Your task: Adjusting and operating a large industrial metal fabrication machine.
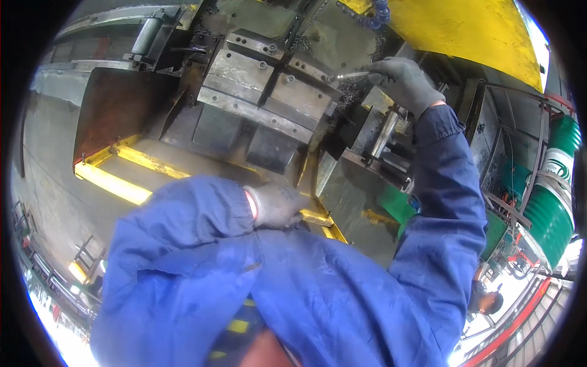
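Observation:
My right hand (405, 84), in a grey glove, reaches out to the upper right with its fingers closed around a slim shiny metal tool (353, 74). The tool's exact kind is not clear. Its free end points left, at or very near a bolt at the right end of a steel clamp block (312, 69). Close to my body, my gloved left hand (276, 205) lies over the yellow frame bar (317, 218) with its fingers curled. Whatever is inside them, if anything, is hidden. Bolted steel plates (298, 96) stand ahead of both hands.
A yellow machine panel (471, 37) overhangs the upper right. Metal shavings lie around the machine bed. A rusty brown plate (122, 113) and a yellow guard frame (116, 182) stand at left. Green drums (553, 214) and another person (485, 300) are at far right.

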`<state>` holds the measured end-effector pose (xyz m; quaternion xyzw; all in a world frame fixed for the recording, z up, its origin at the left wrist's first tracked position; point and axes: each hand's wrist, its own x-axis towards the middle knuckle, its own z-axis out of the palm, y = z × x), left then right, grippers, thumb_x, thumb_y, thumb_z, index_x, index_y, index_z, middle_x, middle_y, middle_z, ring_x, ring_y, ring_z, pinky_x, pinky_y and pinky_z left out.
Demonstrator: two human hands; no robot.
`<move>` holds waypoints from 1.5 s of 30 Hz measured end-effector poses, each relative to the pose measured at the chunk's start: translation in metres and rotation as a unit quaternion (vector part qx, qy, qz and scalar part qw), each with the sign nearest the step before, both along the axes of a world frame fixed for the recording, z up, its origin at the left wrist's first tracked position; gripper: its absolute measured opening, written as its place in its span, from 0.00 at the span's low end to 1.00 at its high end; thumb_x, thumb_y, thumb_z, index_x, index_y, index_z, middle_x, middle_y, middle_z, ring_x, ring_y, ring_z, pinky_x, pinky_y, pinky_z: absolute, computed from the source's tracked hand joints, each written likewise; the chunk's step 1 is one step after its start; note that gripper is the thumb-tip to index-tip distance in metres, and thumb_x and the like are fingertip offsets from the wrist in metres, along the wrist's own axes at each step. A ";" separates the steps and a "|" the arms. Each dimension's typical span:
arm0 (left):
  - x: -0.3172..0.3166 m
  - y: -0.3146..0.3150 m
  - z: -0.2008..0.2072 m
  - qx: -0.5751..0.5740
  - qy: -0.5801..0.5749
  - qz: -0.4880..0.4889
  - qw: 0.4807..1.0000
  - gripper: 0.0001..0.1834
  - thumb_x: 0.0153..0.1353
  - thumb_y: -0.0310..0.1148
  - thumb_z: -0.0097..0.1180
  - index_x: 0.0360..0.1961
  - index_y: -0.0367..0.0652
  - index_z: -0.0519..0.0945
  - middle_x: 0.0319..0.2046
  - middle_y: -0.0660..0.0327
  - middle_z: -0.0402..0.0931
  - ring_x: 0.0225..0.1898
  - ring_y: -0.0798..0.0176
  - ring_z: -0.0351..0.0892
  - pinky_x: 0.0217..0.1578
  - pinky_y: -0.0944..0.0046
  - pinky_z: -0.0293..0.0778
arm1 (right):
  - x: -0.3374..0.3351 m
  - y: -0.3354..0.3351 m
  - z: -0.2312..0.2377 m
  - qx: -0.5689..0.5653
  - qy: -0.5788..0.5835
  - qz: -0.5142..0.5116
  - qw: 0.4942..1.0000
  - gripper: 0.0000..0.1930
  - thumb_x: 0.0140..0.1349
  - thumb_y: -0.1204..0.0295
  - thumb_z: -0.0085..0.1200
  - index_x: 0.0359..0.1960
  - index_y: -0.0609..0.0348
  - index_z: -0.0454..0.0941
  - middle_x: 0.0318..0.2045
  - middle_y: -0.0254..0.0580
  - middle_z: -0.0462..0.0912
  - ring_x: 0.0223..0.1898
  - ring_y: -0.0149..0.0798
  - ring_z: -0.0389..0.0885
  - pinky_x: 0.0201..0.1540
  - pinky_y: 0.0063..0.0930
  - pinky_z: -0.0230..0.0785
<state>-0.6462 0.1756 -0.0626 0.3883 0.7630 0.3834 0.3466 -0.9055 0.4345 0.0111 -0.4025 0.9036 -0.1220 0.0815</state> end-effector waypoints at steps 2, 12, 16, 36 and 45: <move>-0.004 0.000 0.005 -0.019 -0.025 -0.013 0.999 0.16 0.60 0.38 0.53 0.46 0.43 0.74 0.41 0.50 0.80 0.41 0.46 0.80 0.44 0.52 0.74 | -0.007 0.002 -0.007 0.003 -0.004 0.003 1.000 0.10 0.57 0.76 0.60 0.41 0.52 0.85 0.27 0.36 0.83 0.25 0.38 0.78 0.32 0.28 0.72; -0.004 0.001 0.004 -0.003 -0.064 -0.005 0.998 0.15 0.60 0.38 0.52 0.45 0.42 0.74 0.38 0.49 0.81 0.40 0.44 0.80 0.44 0.52 0.74 | -0.024 -0.002 -0.010 0.021 0.044 0.054 0.997 0.11 0.56 0.76 0.60 0.41 0.50 0.85 0.28 0.35 0.84 0.27 0.40 0.79 0.34 0.31 0.73; -0.009 0.002 0.006 -0.003 -0.078 -0.023 0.997 0.15 0.60 0.38 0.52 0.46 0.42 0.74 0.39 0.48 0.81 0.41 0.44 0.80 0.44 0.51 0.74 | -0.020 0.007 -0.024 -0.001 0.042 0.050 0.998 0.11 0.56 0.77 0.59 0.40 0.49 0.85 0.27 0.35 0.84 0.26 0.39 0.79 0.32 0.29 0.73; -0.024 0.007 0.044 -0.129 -0.115 -0.143 0.975 0.19 0.61 0.40 0.50 0.48 0.38 0.75 0.44 0.47 0.80 0.45 0.43 0.79 0.48 0.52 0.73 | 0.155 -0.149 -0.029 -0.489 -0.519 -0.542 0.444 0.12 0.72 0.64 0.37 0.38 0.54 0.74 0.27 0.33 0.75 0.21 0.23 0.66 0.24 0.21 0.62; -0.008 0.008 0.023 -0.094 -0.050 -0.158 0.982 0.20 0.63 0.41 0.48 0.49 0.38 0.76 0.49 0.46 0.79 0.46 0.45 0.79 0.48 0.54 0.73 | 0.112 -0.208 -0.062 -0.707 -0.561 -0.408 0.137 0.13 0.74 0.64 0.36 0.41 0.57 0.71 0.27 0.35 0.76 0.21 0.30 0.69 0.26 0.28 0.72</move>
